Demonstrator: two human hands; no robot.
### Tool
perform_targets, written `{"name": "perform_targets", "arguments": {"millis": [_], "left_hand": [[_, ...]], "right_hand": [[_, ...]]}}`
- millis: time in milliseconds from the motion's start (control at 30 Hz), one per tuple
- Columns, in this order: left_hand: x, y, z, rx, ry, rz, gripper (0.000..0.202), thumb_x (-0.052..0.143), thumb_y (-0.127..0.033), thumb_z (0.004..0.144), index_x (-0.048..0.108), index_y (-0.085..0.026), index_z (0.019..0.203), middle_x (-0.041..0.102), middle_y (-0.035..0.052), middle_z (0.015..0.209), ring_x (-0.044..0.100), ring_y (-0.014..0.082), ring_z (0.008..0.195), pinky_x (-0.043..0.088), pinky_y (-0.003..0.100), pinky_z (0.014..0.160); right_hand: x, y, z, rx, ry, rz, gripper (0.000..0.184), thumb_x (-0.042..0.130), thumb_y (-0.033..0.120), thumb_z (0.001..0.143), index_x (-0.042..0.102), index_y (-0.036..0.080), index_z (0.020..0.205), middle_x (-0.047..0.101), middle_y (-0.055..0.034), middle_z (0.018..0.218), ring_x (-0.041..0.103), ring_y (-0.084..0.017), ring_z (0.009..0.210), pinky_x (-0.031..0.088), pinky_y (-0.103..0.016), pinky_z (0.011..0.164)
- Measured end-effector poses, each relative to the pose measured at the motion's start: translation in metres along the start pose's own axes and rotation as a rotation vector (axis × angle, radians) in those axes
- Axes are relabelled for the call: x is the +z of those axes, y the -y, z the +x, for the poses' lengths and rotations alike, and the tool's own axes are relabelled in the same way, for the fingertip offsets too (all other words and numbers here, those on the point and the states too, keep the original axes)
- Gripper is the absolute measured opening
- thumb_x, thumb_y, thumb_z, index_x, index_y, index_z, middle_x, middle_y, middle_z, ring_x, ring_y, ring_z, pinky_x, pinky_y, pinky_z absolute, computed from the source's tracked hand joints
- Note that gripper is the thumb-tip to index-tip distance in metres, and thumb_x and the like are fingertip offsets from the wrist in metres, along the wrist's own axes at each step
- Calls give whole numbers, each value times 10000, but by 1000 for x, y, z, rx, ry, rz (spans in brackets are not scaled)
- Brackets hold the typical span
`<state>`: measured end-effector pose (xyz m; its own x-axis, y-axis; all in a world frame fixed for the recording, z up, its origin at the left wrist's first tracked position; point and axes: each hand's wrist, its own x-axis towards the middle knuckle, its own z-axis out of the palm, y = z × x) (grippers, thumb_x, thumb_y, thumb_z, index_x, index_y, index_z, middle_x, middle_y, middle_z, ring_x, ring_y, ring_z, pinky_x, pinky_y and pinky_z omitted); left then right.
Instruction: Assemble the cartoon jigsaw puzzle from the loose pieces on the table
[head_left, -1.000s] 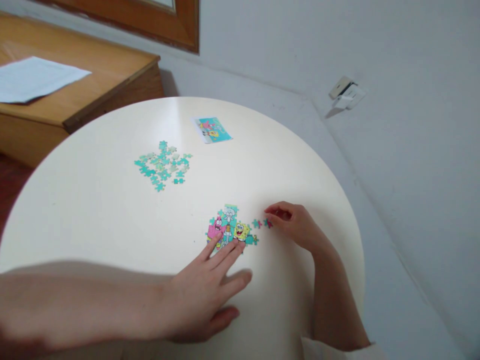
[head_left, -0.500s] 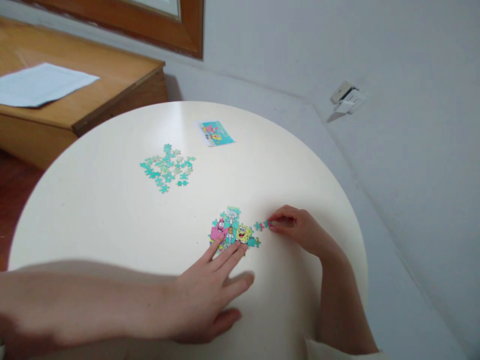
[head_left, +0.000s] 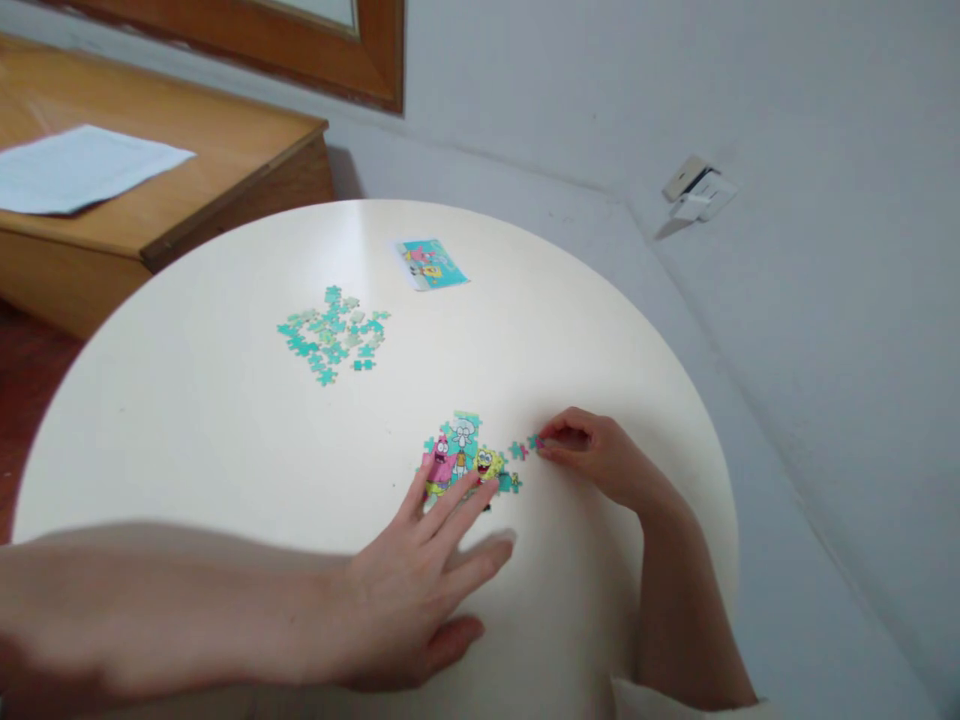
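A partly joined cartoon puzzle (head_left: 463, 455) lies on the round cream table (head_left: 225, 440). My left hand (head_left: 420, 590) rests flat with fingers spread, its fingertips on the near edge of the joined puzzle. My right hand (head_left: 596, 455) is pinched on a small teal and pink puzzle piece (head_left: 534, 443) at the puzzle's right side. Beside it lies another small piece (head_left: 516, 451), a little apart from the joined part.
A pile of loose teal pieces (head_left: 334, 335) sits further back on the table. A small reference picture card (head_left: 431, 263) lies near the far edge. A wooden cabinet (head_left: 225, 150) with a white paper (head_left: 82, 165) stands at the left. A wall socket (head_left: 697, 190) is at the right.
My right hand has nudged the small piece slightly toward the joined puzzle. My left fingers have lifted a little higher on the puzzle's edge. The camera has shifted slightly.
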<state>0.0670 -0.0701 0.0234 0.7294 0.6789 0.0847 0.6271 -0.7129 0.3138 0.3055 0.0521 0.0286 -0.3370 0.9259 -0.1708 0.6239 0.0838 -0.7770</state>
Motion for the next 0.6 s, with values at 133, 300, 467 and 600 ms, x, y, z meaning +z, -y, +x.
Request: {"name": "perform_targets", "arguments": {"millis": [133,300,467,600], "left_hand": [[4,-1,-2,-49,5,7,614,526,-486,843,353,-239,1378,209,226,1491,72,396,1396,67,694,1034],[2,0,0,-63,65,-3,609,551,-446,829,371,-231,1369,252,240,1470,109,412,1386,98,691,1032],[2,2,1,-39,51,-22,567,476,-507,869,404,-215,1349,255,248,1464,105,405,1388,115,675,1043],[3,2,-1,-34,41,-16,561,458,-512,877,401,-217,1351,264,247,1461,101,399,1391,119,670,1045]], "right_hand": [[2,-1,1,-1,-32,-4,219,683,381,652,635,178,715,634,-17,679,573,-152,652,477,-287,628],[2,-1,0,-27,-50,-21,292,685,372,654,682,170,865,607,-13,710,563,-144,663,474,-283,636],[2,-1,0,-40,-26,-42,257,656,369,679,698,170,835,625,-36,752,570,-151,689,477,-295,666],[3,-2,0,-45,-26,-40,229,654,359,675,678,175,808,627,-28,737,560,-147,680,468,-290,659]]}}
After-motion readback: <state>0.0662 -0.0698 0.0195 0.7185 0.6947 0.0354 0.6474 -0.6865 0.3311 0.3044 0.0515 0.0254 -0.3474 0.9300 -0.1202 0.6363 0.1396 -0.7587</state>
